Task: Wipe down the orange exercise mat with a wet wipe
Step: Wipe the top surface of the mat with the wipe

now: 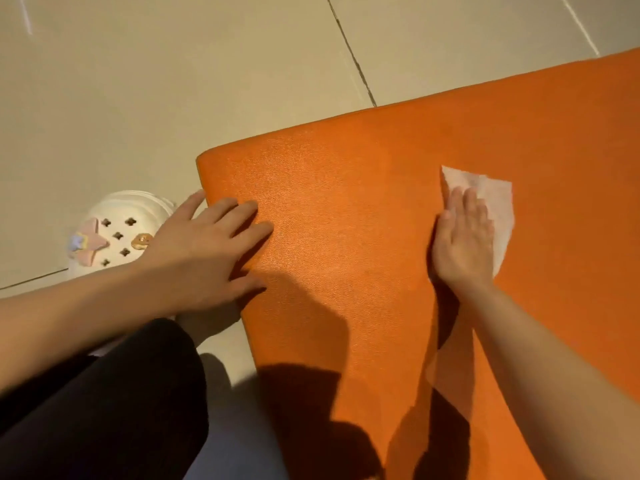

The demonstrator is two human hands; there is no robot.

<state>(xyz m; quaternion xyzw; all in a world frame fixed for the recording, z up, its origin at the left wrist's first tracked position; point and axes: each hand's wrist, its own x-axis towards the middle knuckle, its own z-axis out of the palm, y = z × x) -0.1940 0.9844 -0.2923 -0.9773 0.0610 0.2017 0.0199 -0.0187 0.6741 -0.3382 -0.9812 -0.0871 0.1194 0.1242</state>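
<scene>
The orange exercise mat (363, 188) lies flat on a tiled floor, its near-left corner pointing up and left. My right hand (464, 244) presses flat on a white wet wipe (495, 195) spread on the mat's middle; the wipe sticks out beyond my fingertips and to the right. My left hand (211, 247) rests with spread, straight fingers across the mat's left edge, the fingers on the orange surface and the palm over the floor.
Beige floor tiles (173, 81) with dark grout lines surround the mat. A white clog with charms (117, 230) sits on my foot just left of my left hand. My dark trouser leg (114, 403) fills the lower left.
</scene>
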